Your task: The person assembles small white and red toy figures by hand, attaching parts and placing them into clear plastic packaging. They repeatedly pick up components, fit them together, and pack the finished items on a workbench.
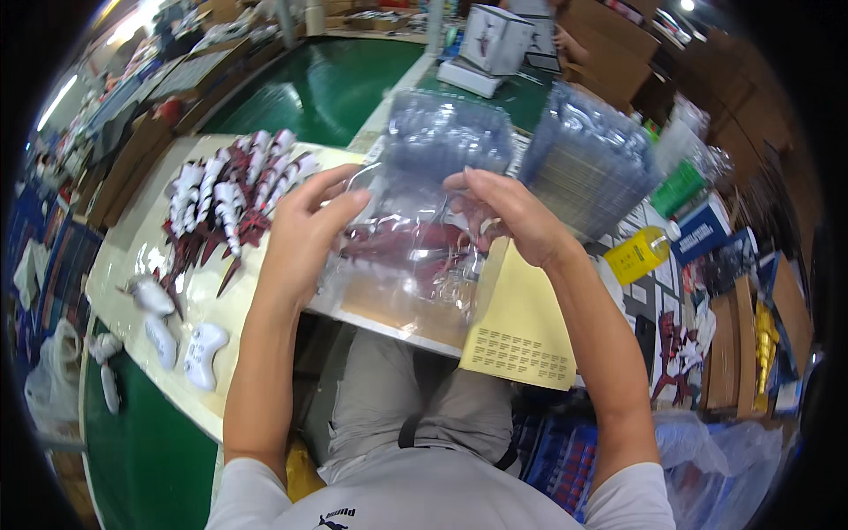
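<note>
Between my two hands, above the near edge of the table, is a clear plastic blister shell point(402, 296) with dark red pieces point(424, 252) in or behind it. My left hand point(314, 221) grips the shell's left side, thumb and fingers at its upper corner. At the upper right side my right hand point(521, 216) is closed on the shell, its fingers partly seen through the plastic. Glare hides the exact shape of the red pieces. Just beyond the shell lies a pile of similar clear shells point(450, 132).
White-and-dark-red segmented toy parts point(221, 190) cover the table at left, near white controller-shaped pieces point(205, 355). Yellow label sheets point(521, 340) overhang the near edge. At right stand a tall stack of clear shells point(583, 168) and a yellow bottle point(638, 256). A white box point(496, 40) is farther back.
</note>
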`<state>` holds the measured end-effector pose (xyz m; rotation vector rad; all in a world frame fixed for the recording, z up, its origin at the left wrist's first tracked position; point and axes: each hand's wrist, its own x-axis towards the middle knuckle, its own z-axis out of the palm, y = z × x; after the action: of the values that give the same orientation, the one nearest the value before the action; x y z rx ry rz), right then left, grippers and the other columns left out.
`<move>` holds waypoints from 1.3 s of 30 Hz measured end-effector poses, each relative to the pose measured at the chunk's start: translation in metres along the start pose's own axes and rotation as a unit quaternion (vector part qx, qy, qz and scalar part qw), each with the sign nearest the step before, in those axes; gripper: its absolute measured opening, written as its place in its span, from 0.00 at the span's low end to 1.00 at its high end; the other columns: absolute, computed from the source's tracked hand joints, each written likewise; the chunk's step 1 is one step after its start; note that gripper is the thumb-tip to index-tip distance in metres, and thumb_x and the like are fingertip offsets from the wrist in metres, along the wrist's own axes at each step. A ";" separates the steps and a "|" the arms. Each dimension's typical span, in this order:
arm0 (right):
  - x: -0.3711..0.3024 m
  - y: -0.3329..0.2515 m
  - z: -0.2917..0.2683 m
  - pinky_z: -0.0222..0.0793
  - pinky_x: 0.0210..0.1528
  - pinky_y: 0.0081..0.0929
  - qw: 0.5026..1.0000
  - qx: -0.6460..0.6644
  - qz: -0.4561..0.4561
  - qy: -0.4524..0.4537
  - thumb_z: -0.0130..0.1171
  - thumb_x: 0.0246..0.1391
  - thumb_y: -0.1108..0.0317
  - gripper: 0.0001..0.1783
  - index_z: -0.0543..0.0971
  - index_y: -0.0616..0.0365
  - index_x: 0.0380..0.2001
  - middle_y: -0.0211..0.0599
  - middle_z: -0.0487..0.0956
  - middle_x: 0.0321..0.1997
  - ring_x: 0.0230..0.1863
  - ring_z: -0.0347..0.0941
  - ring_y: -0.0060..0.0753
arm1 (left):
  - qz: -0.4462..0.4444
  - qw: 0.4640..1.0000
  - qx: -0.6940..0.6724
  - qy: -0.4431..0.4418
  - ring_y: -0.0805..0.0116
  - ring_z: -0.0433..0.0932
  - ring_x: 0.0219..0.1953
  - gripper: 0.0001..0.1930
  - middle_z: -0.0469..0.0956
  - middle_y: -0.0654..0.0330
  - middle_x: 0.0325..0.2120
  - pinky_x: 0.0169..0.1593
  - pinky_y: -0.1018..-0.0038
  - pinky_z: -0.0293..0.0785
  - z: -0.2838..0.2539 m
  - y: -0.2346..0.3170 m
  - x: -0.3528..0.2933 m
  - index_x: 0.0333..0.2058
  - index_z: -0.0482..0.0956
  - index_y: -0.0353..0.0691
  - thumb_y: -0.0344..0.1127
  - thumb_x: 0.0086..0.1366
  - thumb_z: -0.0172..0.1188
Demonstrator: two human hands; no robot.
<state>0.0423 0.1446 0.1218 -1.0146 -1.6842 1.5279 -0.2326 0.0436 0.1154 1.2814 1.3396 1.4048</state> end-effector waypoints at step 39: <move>-0.059 0.043 0.005 0.77 0.41 0.21 0.958 -0.110 -0.019 0.264 0.53 0.78 0.49 0.25 0.81 0.61 0.58 0.36 0.83 0.55 0.50 0.78 0.24 | -0.241 0.609 0.409 0.636 0.32 0.79 0.60 0.51 0.79 0.35 0.58 0.64 0.49 0.75 -0.497 -0.119 -0.178 0.74 0.57 0.49 0.68 0.60 0.66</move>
<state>0.0730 0.0922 0.0809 -1.3547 -1.4893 0.9377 -0.7004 -0.2068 0.0080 -0.0361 3.2555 1.2259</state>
